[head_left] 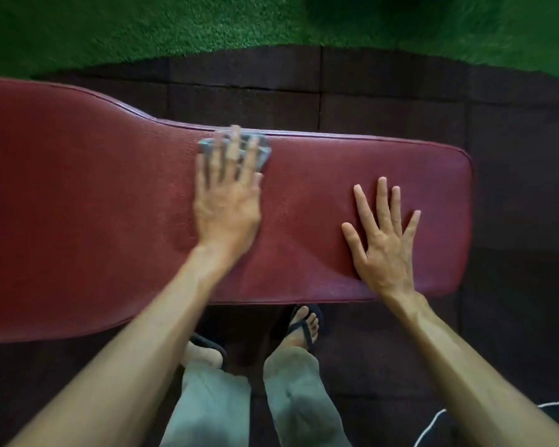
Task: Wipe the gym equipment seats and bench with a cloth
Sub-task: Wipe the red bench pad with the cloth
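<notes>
**Both palms on the red bench**

Your left hand (pixel 228 201) lies flat, fingers spread, and presses the grey cloth (pixel 234 150) onto the bench (pixel 78 204) near its far edge. Your right hand (pixel 383 235) is open too, empty, flat on the pad toward its right end, well apart from the cloth.

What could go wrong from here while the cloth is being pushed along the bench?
The grey cloth sits under the left hand's fingertips only, at the far edge of the red bench pad, so it may slip off onto the floor tiles. The right hand lies flat on the pad ahead, so that patch could go unwiped.
</notes>
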Motion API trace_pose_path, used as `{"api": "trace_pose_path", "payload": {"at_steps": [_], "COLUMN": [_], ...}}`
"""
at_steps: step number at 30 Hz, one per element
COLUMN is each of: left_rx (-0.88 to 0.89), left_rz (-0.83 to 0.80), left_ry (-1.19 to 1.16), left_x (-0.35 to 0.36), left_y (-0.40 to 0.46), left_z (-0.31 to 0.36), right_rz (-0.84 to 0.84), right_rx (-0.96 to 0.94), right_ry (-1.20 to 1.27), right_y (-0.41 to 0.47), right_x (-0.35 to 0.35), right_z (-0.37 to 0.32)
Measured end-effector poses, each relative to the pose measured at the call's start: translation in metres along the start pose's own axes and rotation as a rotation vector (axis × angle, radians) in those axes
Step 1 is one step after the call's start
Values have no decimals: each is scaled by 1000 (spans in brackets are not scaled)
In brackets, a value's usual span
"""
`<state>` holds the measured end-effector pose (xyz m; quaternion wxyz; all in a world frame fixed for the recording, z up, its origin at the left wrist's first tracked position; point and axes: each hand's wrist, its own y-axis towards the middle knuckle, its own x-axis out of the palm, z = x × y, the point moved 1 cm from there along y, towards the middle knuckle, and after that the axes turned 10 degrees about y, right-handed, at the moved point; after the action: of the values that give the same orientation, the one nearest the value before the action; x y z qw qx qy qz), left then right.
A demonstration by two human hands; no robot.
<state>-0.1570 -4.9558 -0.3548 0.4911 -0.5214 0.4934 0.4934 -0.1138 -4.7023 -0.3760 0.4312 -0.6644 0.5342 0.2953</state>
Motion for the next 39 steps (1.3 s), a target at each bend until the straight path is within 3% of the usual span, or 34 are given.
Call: {"api": "trace_pose_path", "payload": {"at_steps": [4,8,12,16,20,25,28,33,36,39], "left_rx": [-229,-20,72,4,125,-3,4,1,-24,-23], "left_rz": [6,-37,-1,-2,-65,-42,-63,-60,-61,-51], "left_ry": [17,-61,-129,-183,-361,-61,34,10,14,42], "left_x": [-4,5,8,5,-12,-4,5,6,5,8], "left_y": [-68,-105,-29,0,-35,-20,-20,-19,-19,-17], "left_z": [0,101,154,143,125,41,29,28,30,32], "right_rz": [37,-3,-34,-28,15,150,166,107,137,299], "right_rx": [100,88,78,99,110,-32,-69,-142,86,367], "right_ry": [82,105,90,121,257,372,270,107,83,122], "right_y": [-6,-15,-24,-24,-29,15,38,-26,-51,17], "right_x": [-3,-5,-14,-23,-25,-15,11,28,4,-29], "right_z": [12,19,44,58,34,-38,-77,-46,31,80]}}
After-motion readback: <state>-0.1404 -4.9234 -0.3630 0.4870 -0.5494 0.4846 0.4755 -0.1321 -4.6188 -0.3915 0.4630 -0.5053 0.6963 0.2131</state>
